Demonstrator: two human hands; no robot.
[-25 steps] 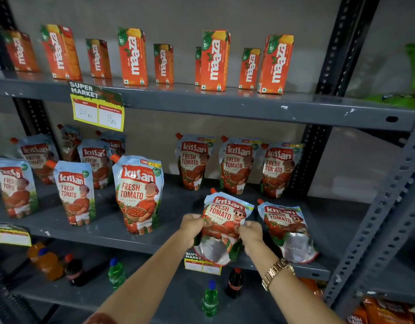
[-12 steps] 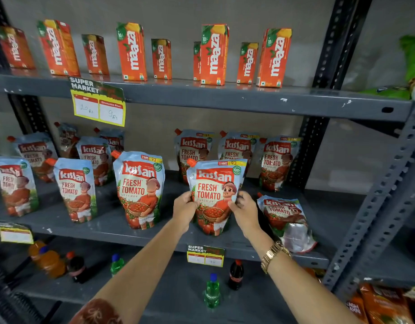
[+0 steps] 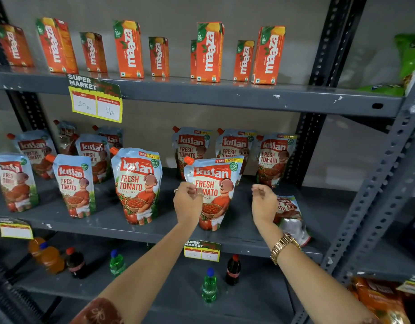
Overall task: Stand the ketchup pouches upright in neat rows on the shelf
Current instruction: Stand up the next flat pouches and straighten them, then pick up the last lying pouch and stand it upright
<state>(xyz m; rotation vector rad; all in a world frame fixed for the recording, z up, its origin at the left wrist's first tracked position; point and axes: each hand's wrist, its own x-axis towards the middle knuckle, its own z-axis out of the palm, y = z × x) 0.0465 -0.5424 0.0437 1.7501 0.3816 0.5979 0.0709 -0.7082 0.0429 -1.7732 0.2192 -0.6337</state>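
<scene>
Pouch (image 3: 213,190) stands upright, both hands empty: left hand (image 3: 188,202) loosely curled, right hand (image 3: 263,203) loosely curled. Next: flat pouch (image 3: 291,216) at 3 o'clock needs standing.

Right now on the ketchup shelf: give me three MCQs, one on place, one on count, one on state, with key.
1. Where does the pouch lying flat sit?
A. right of the front standing pouch
B. top shelf
C. far left

2. How many ketchup pouches stand in the back row right of centre?
A. one
B. three
C. six

3. What are the hands doing?
A. both squeezing a bottle
B. open, off the pouch
C. lifting a carton

Key: 1 A, it lies by the right hand. 2 B, three stand against the back wall there. 3 B, the left hand and the right hand hover with fingers loose, gripping nothing.
</scene>
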